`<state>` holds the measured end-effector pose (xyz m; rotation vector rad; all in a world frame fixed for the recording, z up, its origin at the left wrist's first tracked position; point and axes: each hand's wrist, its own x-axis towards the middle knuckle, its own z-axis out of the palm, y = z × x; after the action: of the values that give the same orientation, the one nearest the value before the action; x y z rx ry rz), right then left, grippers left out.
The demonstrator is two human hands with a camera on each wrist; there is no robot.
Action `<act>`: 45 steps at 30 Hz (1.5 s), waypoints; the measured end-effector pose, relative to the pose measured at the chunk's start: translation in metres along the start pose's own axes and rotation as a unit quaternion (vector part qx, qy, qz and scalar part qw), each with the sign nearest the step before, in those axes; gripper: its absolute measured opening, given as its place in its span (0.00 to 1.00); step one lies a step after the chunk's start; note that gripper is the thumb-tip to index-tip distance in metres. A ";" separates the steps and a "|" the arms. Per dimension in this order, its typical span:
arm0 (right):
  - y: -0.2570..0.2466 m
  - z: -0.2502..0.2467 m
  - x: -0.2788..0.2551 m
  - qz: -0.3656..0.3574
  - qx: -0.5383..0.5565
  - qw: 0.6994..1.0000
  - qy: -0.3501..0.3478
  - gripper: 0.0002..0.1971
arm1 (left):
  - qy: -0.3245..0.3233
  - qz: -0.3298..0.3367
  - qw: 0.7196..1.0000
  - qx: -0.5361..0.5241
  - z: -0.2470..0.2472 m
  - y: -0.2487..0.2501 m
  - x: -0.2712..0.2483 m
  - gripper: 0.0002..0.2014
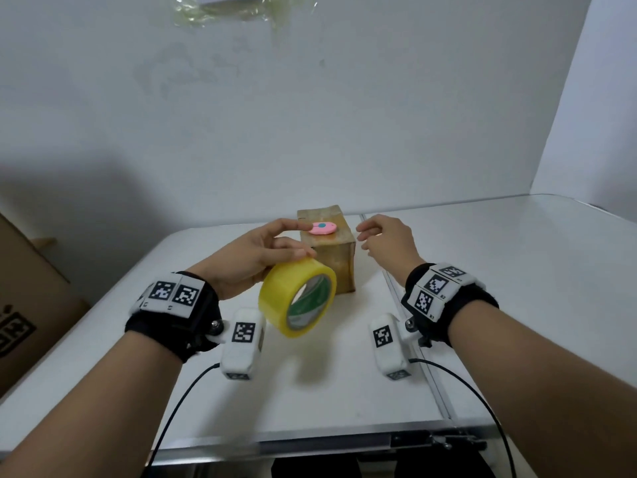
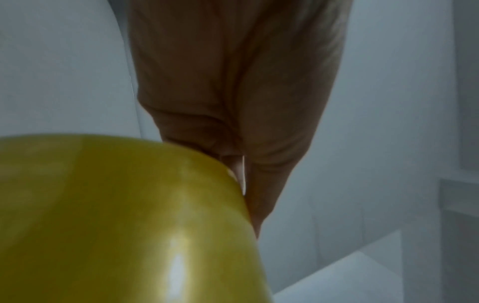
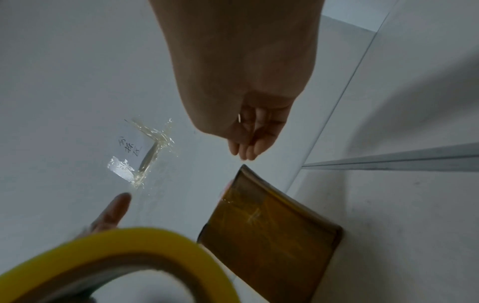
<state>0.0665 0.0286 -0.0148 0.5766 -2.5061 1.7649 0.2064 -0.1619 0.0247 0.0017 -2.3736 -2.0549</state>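
Observation:
My left hand [image 1: 262,251] grips a yellow roll of packing tape [image 1: 298,298] and holds it above the table, thumb along the roll's top edge. Its index finger stretches toward a small pink item with a blue dot [image 1: 322,228], which lies on top of a tape-wrapped brown box [image 1: 336,267]. My right hand [image 1: 377,238] hovers just right of the box, fingers loosely curled and holding nothing. The left wrist view shows the tape roll [image 2: 116,215] against my palm [image 2: 233,82]. In the right wrist view my right hand [image 3: 246,133] hangs above the box [image 3: 269,235], with the roll [image 3: 116,242] close by.
The white table [image 1: 517,270] has a metal seam [image 1: 413,339] running front to back just right of the box. A large cardboard carton [image 1: 27,305] stands off the table's left edge. A taped note [image 3: 140,151] and crumpled clear tape [image 1: 241,8] stick to the wall behind.

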 end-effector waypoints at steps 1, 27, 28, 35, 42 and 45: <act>-0.001 -0.003 -0.003 -0.008 0.010 1.000 -0.008 0.16 | -0.005 0.003 1.000 -0.009 0.009 0.000 0.004 0.22; 0.053 -0.101 -0.004 -0.028 -0.089 0.995 0.026 0.04 | -0.008 -0.023 0.996 -0.090 0.150 -0.028 0.126 0.21; 0.054 -0.102 -0.004 -0.028 -0.095 0.995 0.023 0.04 | -0.013 -0.025 0.996 -0.088 0.150 -0.028 0.127 0.22; 0.055 -0.102 -0.003 -0.030 -0.116 0.992 0.026 0.04 | -0.020 -0.041 0.995 -0.091 0.148 -0.029 0.134 0.22; 0.041 -0.100 -0.005 -0.065 -0.183 0.981 0.020 0.07 | -0.028 -0.040 0.996 -0.080 0.145 -0.031 0.134 0.22; 0.041 -0.101 -0.005 -0.061 -0.173 0.983 0.014 0.06 | -0.027 -0.037 0.997 -0.068 0.146 -0.030 0.133 0.21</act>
<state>0.0395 0.1344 -0.0169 0.6580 -2.6070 1.2470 0.0729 -0.0215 -0.0257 0.0332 -2.2921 -2.2742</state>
